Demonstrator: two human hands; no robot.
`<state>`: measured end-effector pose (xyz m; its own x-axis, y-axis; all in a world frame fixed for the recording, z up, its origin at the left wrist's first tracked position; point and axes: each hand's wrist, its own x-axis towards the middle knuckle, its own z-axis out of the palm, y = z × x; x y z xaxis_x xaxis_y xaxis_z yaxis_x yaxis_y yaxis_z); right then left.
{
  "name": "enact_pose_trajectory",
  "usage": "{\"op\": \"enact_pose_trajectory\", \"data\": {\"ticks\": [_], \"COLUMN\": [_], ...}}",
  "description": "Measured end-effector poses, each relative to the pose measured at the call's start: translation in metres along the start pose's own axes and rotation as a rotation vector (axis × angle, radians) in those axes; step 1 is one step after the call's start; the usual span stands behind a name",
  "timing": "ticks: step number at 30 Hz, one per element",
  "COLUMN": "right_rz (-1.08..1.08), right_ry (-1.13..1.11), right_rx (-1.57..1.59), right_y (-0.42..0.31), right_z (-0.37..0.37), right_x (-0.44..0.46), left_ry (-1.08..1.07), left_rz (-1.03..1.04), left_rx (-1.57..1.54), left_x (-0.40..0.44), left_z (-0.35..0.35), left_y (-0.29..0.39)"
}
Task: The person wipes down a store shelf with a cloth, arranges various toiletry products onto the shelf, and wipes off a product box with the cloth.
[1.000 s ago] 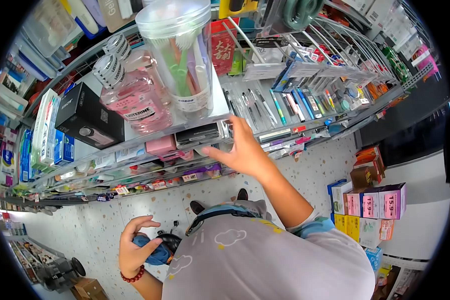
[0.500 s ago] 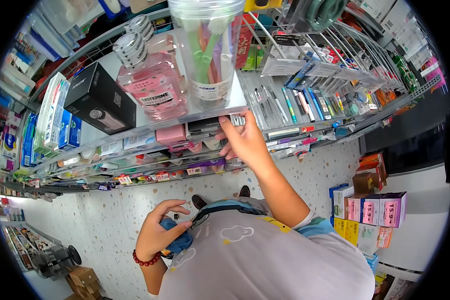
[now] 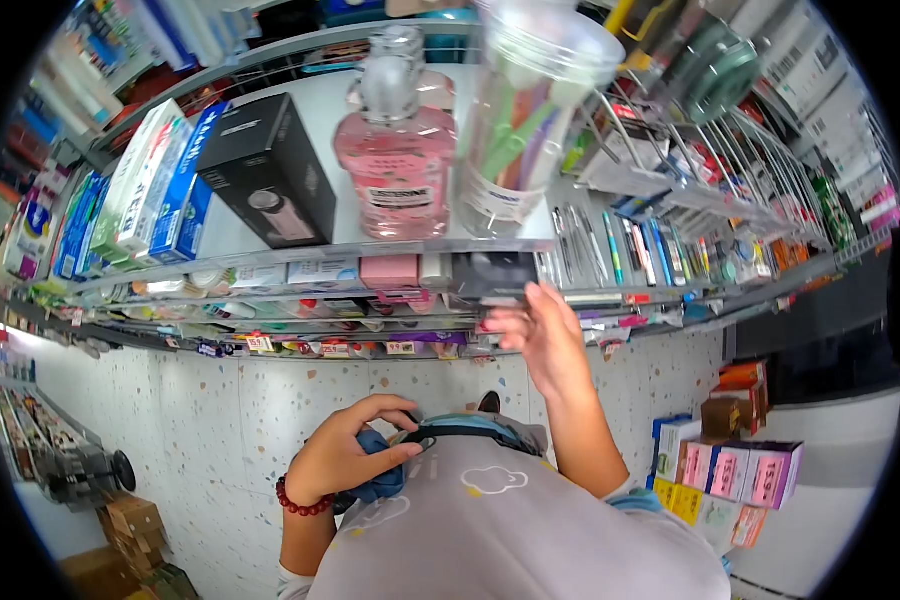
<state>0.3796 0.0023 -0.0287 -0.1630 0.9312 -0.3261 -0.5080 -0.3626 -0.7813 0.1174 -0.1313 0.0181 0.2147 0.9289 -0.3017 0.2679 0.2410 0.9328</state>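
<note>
My right hand (image 3: 548, 345) is just in front of the shelf edge, below a black box (image 3: 492, 275) on the second tier, its fingers apart and slightly blurred; I see nothing in it. Low at the left, my left hand (image 3: 355, 450), with a red bead bracelet, is beside a dark blue cloth bundle (image 3: 375, 470) near my waist, thumb and fingers spread. On the top shelf stand a pink mouthwash bottle (image 3: 395, 175), a clear jar of toothbrushes (image 3: 518, 130) and a black box with a device picture (image 3: 268, 170).
Toothpaste boxes (image 3: 140, 185) stand at the shelf's left. Pens (image 3: 650, 245) and wire racks (image 3: 770, 160) are on the right. Price-tagged boxes (image 3: 730, 470) are stacked on the floor at the right; cardboard boxes (image 3: 135, 520) and a fan (image 3: 80, 475) stand at the lower left.
The view has shifted, so the shelf goods appear further right. My right hand has drawn back from the shelf edge. My left hand appears closer to my waist, beside the blue cloth.
</note>
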Motion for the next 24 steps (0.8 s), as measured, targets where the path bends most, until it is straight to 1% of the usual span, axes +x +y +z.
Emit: {"op": "enact_pose_trajectory", "data": {"ticks": [1,2,3,4,5,6,8,9,10,12,13,14,15,16,18,19,20,21,22,24], "right_rz": [0.005,0.137,0.272,0.279,0.301,0.325,0.291,0.233,0.243,0.149,0.186,0.191,0.207,0.221,0.211,0.097,-0.021,-0.079,-0.081,-0.249], "right_ry": [-0.019,-0.082,-0.142,-0.159,-0.244,-0.326,-0.290,-0.314,-0.322,-0.370,-0.359,-0.366,-0.351,-0.334,-0.378,-0.454,-0.529,-0.593,-0.598,-0.795], "right_rx": [-0.012,0.136,0.285,0.274,0.383,0.492,0.409,0.340,0.332,-0.007,-0.128,-0.131,-0.297,-0.463,-0.488,-0.665,-0.844,-1.038,-1.046,-1.111], "right_y": [-0.001,-0.002,-0.001,0.005,0.013,0.020,0.032,0.036,0.035,0.031,0.028,0.027,0.019,0.014,0.011,0.008,0.004,0.000,-0.006,-0.022], "right_z": [-0.007,-0.015,-0.022,-0.031,-0.042,-0.050,-0.066,-0.073,-0.076,-0.080,-0.082,-0.083,-0.071,-0.060,-0.039,-0.026,-0.017,-0.010,0.003,0.043], "right_x": [-0.006,-0.014,-0.022,-0.030,-0.037,-0.044,-0.061,-0.069,-0.077,-0.092,-0.097,-0.099,-0.105,-0.108,-0.102,-0.097,-0.092,-0.086,-0.081,-0.077], "left_ry": [-0.027,-0.054,-0.034,-0.084,-0.133,-0.114,-0.258,-0.268,-0.255,-0.237,-0.227,-0.193,-0.161,-0.155,-0.068,-0.066,0.015,0.099,0.106,0.137], "left_rz": [0.011,0.023,0.027,0.089,0.149,0.152,0.055,0.031,0.030,0.097,0.095,0.147,0.199,0.197,0.322,0.324,0.336,0.350,0.355,0.293], "left_rx": [-0.004,-0.008,-0.014,0.053,0.123,0.120,0.154,0.164,0.156,0.172,0.168,0.128,0.089,0.087,0.040,0.036,0.039,0.042,0.036,-0.208], "left_x": [0.002,0.003,0.006,0.010,0.013,0.015,0.022,0.025,0.028,0.032,0.033,0.035,0.035,0.034,0.028,0.022,0.015,0.009,0.001,-0.015], "left_z": [0.000,0.001,0.002,0.004,0.006,0.007,0.009,0.009,0.010,0.011,0.013,0.014,0.014,0.013,0.011,0.008,0.002,-0.005,-0.013,-0.029], "left_y": [0.000,-0.001,-0.005,-0.010,-0.012,-0.008,0.003,0.006,0.007,0.006,0.008,0.009,0.010,0.011,0.016,0.019,0.022,0.022,0.017,0.008]}}
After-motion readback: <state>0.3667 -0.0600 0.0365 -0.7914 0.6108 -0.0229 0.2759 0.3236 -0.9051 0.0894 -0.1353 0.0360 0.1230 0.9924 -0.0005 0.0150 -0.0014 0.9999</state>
